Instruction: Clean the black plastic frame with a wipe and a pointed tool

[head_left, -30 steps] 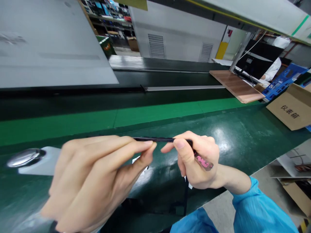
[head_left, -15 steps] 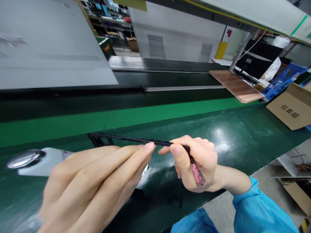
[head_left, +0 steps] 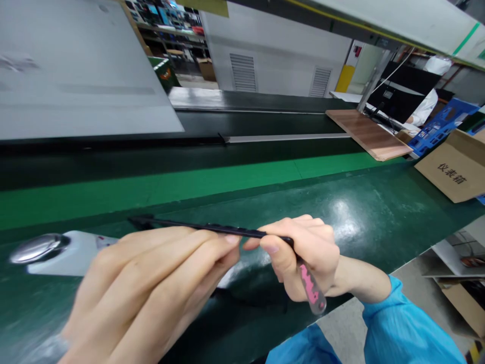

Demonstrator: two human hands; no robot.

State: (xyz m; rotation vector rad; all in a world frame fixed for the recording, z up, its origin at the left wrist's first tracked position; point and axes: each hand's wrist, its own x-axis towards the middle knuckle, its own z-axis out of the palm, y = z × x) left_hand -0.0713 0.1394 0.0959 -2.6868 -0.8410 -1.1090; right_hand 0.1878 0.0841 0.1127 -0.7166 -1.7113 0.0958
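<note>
Both hands hold a thin black frame-like part, seen nearly edge-on above the green bench. My left hand is closed on its near side, with fingertips pressed against the edge. At the right end, the thumb and forefinger of my right hand pinch the corner of the part. A flat, round-ended grey handle with pink patches sticks out below the right palm; its other end is hidden, so its kind cannot be told. Beside my left hand lies a white object with a shiny domed metal top.
A green-topped bench spans the view, with a dark conveyor strip behind. A wooden board, a cardboard box and a blue crate are at right. Beyond a black monitor is a person in white.
The black part has tilted, its left end dropping and showing less of its face. The pink-patched handle has swung slightly lower and shows more. Both hands stay nearly in place.
</note>
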